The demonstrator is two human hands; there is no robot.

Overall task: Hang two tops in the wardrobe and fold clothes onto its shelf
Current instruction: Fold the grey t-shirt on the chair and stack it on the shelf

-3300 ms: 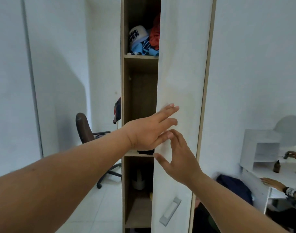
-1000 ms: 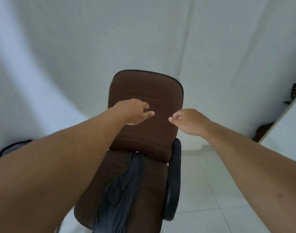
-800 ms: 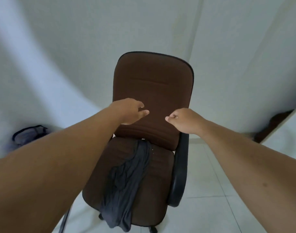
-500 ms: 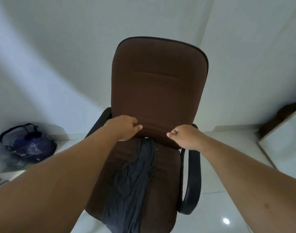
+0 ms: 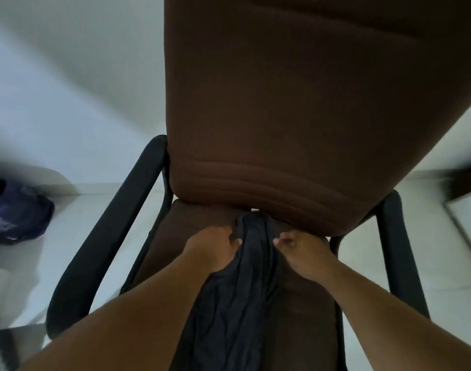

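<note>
A dark grey garment [image 5: 245, 303] lies crumpled lengthwise down the middle of the brown office chair's seat [image 5: 306, 317]. Its top end is bunched against the foot of the backrest [image 5: 282, 103]. My left hand [image 5: 215, 247] grips the garment's upper left edge with curled fingers and thumb. My right hand [image 5: 301, 250] pinches the upper right edge, fingers curled in. Both hands sit close together just below the backrest. The wardrobe's inside is out of view.
Black armrests stand on the left [image 5: 108, 236] and on the right [image 5: 400, 258] of the seat. A dark purple bag [image 5: 15, 215] lies on the white tiled floor at the left. A white panel edge [image 5: 467, 218] shows at the far right.
I have turned from the wardrobe door to the chair and leaned in. Both hands dropped from in front of the backrest to the garment's top end and took hold of it.
</note>
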